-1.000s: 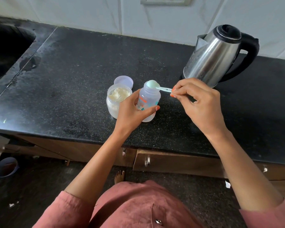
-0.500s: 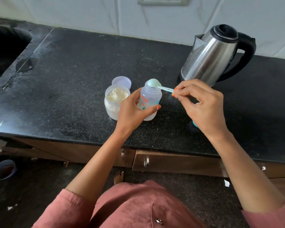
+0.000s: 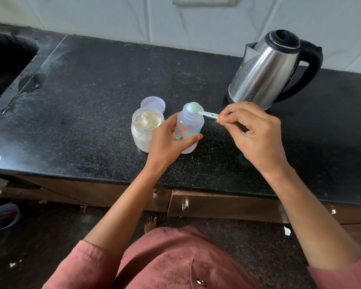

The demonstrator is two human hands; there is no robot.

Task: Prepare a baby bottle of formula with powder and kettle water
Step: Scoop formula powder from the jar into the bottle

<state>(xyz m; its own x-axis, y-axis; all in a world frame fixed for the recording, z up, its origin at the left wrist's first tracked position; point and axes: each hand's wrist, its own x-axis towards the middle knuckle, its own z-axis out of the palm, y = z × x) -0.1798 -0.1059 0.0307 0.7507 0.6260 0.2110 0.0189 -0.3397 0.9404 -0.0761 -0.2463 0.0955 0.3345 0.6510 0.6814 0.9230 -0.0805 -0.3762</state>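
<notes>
The left hand was wrapped round the open baby bottle, standing on the black counter just right of the powder jar. The right hand pinched the scoop by its handle, bowl over the bottle's mouth. The kettle stood far right.

Black speckled stone counter runs wall to wall, daylight glinting off its left part. Dark sink basin sunk at far left, wet patch beside it. White tiled wall behind, grey switch plate at top edge. Brown wooden drawers with metal handles under counter lip. Dark floor below, white scraps scattered, small blue bowl at left.
</notes>
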